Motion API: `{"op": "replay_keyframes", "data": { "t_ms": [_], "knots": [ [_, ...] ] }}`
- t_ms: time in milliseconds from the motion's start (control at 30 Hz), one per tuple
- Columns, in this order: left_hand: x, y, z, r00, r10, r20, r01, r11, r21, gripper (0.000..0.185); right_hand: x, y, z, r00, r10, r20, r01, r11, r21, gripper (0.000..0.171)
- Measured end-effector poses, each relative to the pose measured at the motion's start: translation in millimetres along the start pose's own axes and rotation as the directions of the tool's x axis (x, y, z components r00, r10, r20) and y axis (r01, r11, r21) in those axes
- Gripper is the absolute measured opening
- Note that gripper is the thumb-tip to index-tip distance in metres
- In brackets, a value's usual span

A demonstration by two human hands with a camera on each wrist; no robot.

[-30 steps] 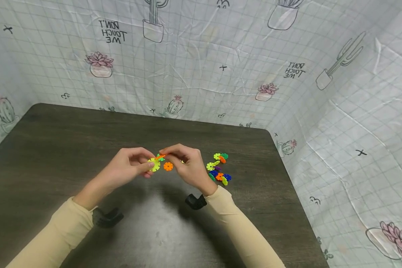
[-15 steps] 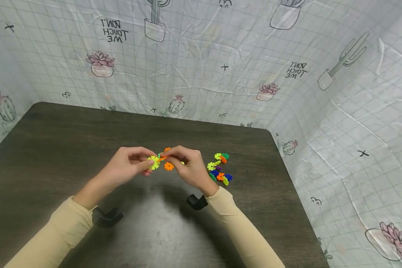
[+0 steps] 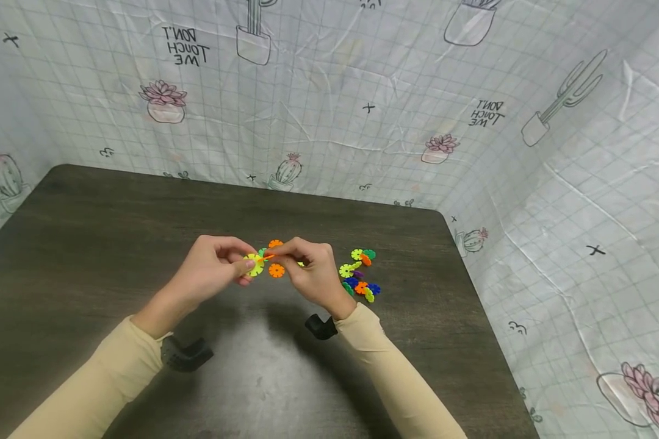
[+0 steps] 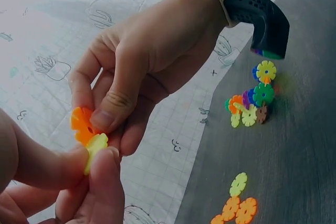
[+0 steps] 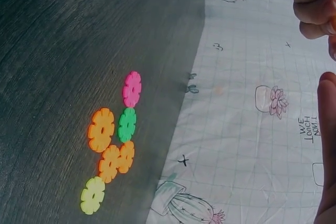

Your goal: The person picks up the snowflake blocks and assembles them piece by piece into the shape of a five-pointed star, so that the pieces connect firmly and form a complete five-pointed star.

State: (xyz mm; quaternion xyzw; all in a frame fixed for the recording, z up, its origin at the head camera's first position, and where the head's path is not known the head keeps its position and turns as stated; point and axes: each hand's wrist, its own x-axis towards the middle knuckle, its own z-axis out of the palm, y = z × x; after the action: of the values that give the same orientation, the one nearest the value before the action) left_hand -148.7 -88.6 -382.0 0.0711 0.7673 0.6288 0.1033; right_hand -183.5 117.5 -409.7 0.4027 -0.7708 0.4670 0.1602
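Note:
My left hand [image 3: 213, 266] pinches a yellow-green notched interlocking disc [image 3: 254, 265] between thumb and fingers. Facing it, my right hand [image 3: 314, 271] pinches an orange notched disc [image 4: 82, 125], seen nearly edge-on in the head view. The two discs meet at their rims in the left wrist view, set at an angle to each other. Both hands are held above the dark table [image 3: 143, 225]. Behind and below them lie loose discs: an orange one [image 3: 276, 271], another orange one [image 3: 276, 244] and a green one [image 5: 127, 125].
Right of my right hand, a cluster of several coloured discs [image 3: 360, 288] lies on the table. A pink disc [image 5: 132, 89] and a yellow disc [image 5: 93, 195] show in the right wrist view. A patterned curtain [image 3: 329, 91] borders the table's back and sides.
Both hands stay together with their discs. The yellow-green disc has tilted slightly, and my left forearm has shifted a little right. An orange disc behind the fingers has come into sight.

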Motion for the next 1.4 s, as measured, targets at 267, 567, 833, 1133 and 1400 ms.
{"op": "replay_keyframes", "data": {
  "t_ms": [267,567,833,1133,1400],
  "knots": [
    [2.6,-0.2,-0.5,0.999,-0.042,0.002,0.042,0.999,0.005,0.017,1,1,0,1.000,0.009,0.029,-0.010,0.999,0.039,0.011],
    [1.0,-1.3,-0.9,0.998,-0.058,-0.016,0.059,0.996,0.073,0.015,-1,4,4,0.998,-0.047,0.038,0.045,0.998,0.054,0.013],
    [0.3,0.3,0.9,0.995,-0.076,-0.057,0.083,0.986,0.141,0.014,-4,5,9,0.992,-0.125,0.003,0.125,0.992,0.004,0.014],
    [2.2,-2.1,1.1,0.994,-0.091,-0.055,0.097,0.987,0.132,0.014,-8,8,18,0.993,-0.109,-0.046,0.111,0.993,0.032,0.013],
    [5.5,-7.6,0.3,0.996,-0.084,-0.034,0.087,0.993,0.076,0.013,-7,9,20,0.996,-0.077,-0.047,0.080,0.995,0.061,0.010]
  ]
}}
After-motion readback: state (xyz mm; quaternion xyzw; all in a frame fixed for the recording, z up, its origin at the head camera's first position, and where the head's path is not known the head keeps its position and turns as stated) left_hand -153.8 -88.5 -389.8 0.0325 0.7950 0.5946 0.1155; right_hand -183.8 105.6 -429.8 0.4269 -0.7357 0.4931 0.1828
